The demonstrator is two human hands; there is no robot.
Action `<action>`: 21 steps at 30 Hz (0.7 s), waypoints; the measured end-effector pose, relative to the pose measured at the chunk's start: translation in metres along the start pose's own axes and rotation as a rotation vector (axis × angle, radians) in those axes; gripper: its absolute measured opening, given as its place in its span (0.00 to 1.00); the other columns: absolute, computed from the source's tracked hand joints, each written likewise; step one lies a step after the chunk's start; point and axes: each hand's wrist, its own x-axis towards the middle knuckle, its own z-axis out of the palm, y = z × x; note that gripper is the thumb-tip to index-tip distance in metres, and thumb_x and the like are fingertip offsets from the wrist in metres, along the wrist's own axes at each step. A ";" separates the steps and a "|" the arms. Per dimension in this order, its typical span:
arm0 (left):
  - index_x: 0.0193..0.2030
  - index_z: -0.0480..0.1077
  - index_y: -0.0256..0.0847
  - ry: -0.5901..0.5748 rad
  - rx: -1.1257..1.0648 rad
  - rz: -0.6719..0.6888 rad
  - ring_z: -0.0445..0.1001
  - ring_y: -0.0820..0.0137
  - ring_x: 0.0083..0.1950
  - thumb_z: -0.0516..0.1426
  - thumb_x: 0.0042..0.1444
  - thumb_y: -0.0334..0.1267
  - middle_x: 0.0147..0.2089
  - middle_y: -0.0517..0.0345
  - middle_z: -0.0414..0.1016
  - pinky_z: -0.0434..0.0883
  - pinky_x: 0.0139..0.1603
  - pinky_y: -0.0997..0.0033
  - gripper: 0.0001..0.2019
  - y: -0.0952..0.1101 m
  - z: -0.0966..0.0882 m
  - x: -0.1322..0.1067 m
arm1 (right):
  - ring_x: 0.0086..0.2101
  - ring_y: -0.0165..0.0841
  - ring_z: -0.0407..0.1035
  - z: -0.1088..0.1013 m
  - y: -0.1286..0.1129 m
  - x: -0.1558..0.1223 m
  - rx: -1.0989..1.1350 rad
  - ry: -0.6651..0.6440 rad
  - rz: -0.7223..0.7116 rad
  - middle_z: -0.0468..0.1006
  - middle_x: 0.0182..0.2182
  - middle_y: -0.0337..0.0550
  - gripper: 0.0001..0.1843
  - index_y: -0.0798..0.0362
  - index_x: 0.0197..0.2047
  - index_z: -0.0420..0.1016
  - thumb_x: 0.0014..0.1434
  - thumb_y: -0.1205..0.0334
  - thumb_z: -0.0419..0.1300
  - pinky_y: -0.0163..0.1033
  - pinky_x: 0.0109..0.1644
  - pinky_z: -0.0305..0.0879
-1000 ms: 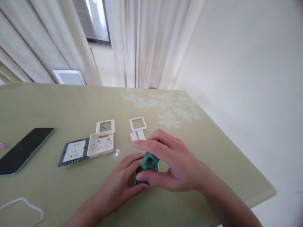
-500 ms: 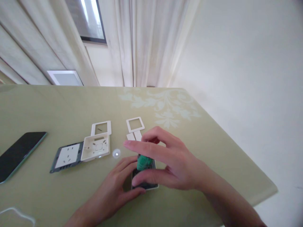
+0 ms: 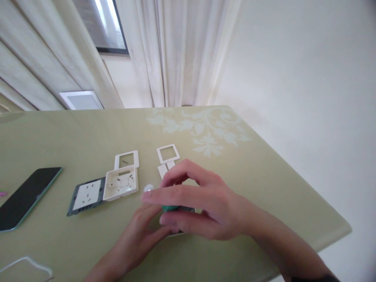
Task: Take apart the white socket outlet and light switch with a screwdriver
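My right hand (image 3: 202, 199) has its thumb and fingers around a green-handled screwdriver (image 3: 170, 208), seen nearly end-on from above; its shaft is hidden. Beneath it lies a dark wall switch with a pale rim (image 3: 177, 234), mostly covered by both hands. My left hand (image 3: 138, 235) grips this switch from the left, thumb along the near side, other fingers partly behind the right hand. Just beyond the right hand are white switch rocker covers (image 3: 162, 170) and a white square frame (image 3: 168, 154), both flat on the table.
To the left lie a white mounting box (image 3: 135, 182), a socket panel (image 3: 86, 195) and another white frame (image 3: 136, 158) with a small screw inside its opening. A small clear disc (image 3: 149, 187) sits near my left fingers. Farther left are a phone (image 3: 28, 197) and white cable (image 3: 37, 265).
My right hand has shifted slightly left and turned over the screwdriver, so less of the green handle and the switch shows. The view has shifted a little.
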 end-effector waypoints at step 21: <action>0.52 0.88 0.51 0.033 -0.146 0.019 0.89 0.58 0.50 0.63 0.73 0.43 0.50 0.58 0.91 0.85 0.56 0.63 0.10 0.005 -0.003 0.006 | 0.52 0.34 0.79 0.012 0.006 -0.004 0.144 -0.031 0.163 0.82 0.55 0.48 0.37 0.47 0.80 0.60 0.74 0.62 0.66 0.41 0.61 0.75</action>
